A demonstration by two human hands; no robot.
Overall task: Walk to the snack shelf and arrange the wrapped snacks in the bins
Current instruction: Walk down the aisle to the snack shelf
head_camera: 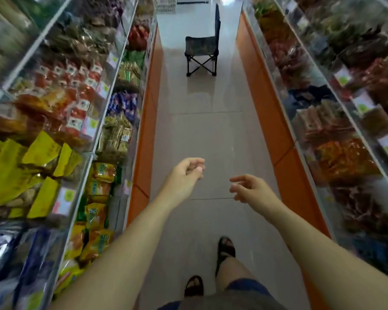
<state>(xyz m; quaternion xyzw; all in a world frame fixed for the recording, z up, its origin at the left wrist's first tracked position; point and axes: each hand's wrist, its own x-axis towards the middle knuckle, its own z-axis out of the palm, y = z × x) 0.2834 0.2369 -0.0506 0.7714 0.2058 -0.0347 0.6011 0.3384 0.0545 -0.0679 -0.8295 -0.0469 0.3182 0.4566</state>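
Note:
I stand in a narrow aisle between two snack shelves. The left snack shelf (94, 139) has clear-fronted bins full of wrapped snacks: yellow packs (14, 173), red packs (76, 86), orange-green packs (99, 186). The right snack shelf (323, 135) holds brown and red wrapped snacks (345, 157). My left hand (186, 175) reaches forward over the floor with fingers loosely curled and holds nothing. My right hand (249, 187) is out in front too, fingers relaxed and spread, empty. Neither hand touches a shelf.
A small folding camp chair (202, 54) stands in the middle of the aisle ahead. Orange shelf bases (143, 135) line both sides of the pale tiled floor (206, 130). My sandalled feet (226, 249) show at the bottom.

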